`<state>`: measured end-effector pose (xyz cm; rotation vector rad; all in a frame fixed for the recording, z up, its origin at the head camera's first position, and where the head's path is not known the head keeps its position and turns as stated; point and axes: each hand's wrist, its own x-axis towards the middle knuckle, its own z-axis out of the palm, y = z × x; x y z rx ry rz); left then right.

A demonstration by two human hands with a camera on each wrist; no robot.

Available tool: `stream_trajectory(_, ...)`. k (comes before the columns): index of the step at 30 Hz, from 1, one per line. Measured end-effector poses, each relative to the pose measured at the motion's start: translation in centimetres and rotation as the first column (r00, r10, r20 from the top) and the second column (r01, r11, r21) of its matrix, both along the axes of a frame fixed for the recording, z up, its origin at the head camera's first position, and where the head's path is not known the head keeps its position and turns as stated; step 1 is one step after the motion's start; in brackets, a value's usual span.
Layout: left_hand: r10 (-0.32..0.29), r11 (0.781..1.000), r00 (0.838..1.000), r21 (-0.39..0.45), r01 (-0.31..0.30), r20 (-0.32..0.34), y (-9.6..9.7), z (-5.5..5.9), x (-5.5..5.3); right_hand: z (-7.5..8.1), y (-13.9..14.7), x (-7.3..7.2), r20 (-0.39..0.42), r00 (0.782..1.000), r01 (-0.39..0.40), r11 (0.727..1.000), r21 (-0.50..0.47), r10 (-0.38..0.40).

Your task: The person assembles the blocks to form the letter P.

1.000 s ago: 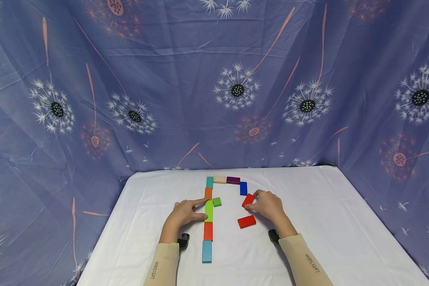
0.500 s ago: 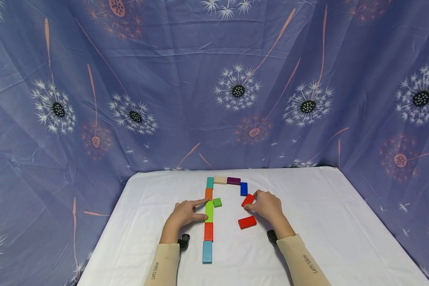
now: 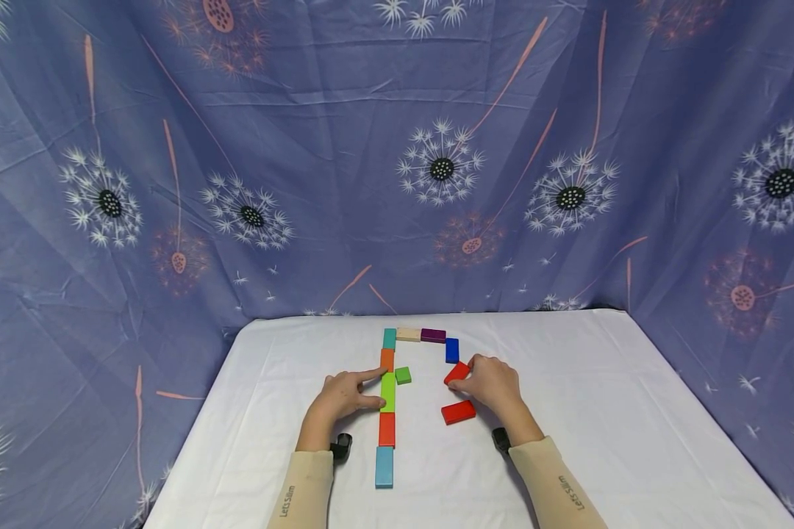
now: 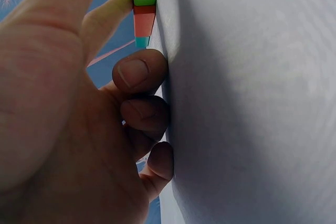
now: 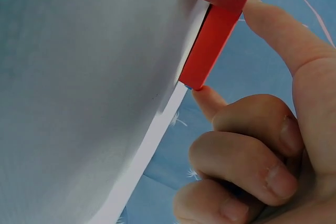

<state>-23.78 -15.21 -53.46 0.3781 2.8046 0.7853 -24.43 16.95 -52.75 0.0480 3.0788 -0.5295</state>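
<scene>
My left hand (image 3: 340, 395) touches the left side of a light green block (image 3: 388, 393), its index finger and thumb stretched out. In the left wrist view its other fingers are curled over the white cloth. My right hand (image 3: 495, 383) pinches a red block (image 3: 456, 373) between thumb and index finger. That block lies slanted on the table, just below a blue block (image 3: 452, 350). In the right wrist view the gripped red block (image 5: 207, 51) shows behind a second red block. This second red block (image 3: 459, 412) lies loose, nearer the front.
A straight column holds a teal (image 3: 390, 339), an orange (image 3: 387, 360), a red (image 3: 387, 430) and a light blue block (image 3: 384, 467). Beige (image 3: 409, 335) and purple blocks (image 3: 433, 336) run along the top. A small green block (image 3: 403, 375) sits right of the column.
My right hand has shifted slightly left, and the red block in it has slid and turned a little the same way. The left hand stays in place.
</scene>
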Motion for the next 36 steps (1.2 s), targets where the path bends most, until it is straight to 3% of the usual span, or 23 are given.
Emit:
stream_trajectory(13,0.018,1.000,1.000,-0.008,-0.018,0.007,0.1,0.1,0.1,-0.3,-0.4,0.0,0.021,1.000,-0.002,1.000,-0.021,0.002)
stream_trajectory(36,0.013,1.000,1.000,0.011,-0.013,0.022,0.0,0.1,0.1,-1.3,-0.3,-0.2,0.029,0.999,0.033,0.988,-0.151,-0.029)
